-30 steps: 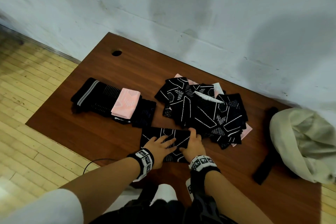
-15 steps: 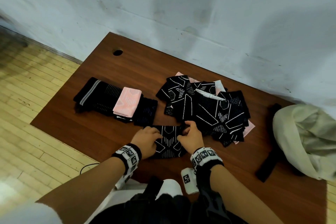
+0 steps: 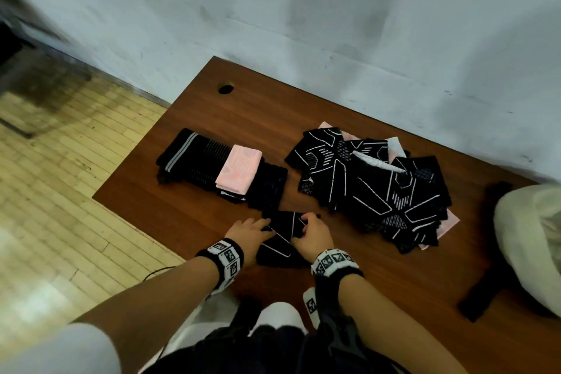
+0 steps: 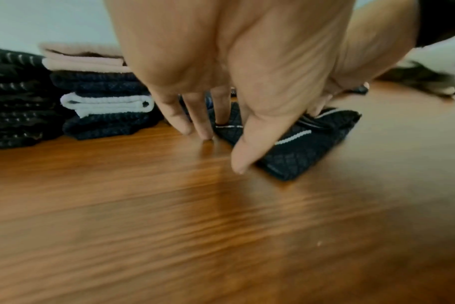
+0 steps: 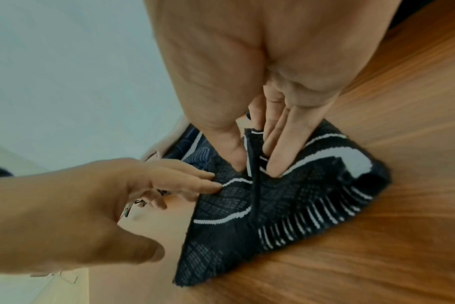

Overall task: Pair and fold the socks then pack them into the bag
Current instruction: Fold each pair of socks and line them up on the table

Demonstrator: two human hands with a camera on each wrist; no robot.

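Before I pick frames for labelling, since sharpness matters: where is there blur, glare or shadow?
Head view: left edge smeared, soft shadows on the pale wall, black patterned sock fairly sharp. Left wrist view: near brown wooden table streaked with blur and sheen. Right wrist view: sock's white stripes crisp, left hand soft.

I count one folded black sock pair [image 3: 283, 240] under my two hands, my left hand [image 3: 247, 232] and my right hand [image 3: 314, 235], near the front edge of the bench [image 3: 379, 276]. Toward the left edge sits one stack of folded pairs [image 3: 223, 171]; from my left wrist I see one pink pair [image 4: 83, 58] on top and one white pair [image 4: 107, 103] lower down, with dark pairs I cannot count exactly. One loose heap of socks [image 3: 373, 185] lies toward the back edge, number unclear. One cream bag [image 3: 534, 240] sits at the right edge.
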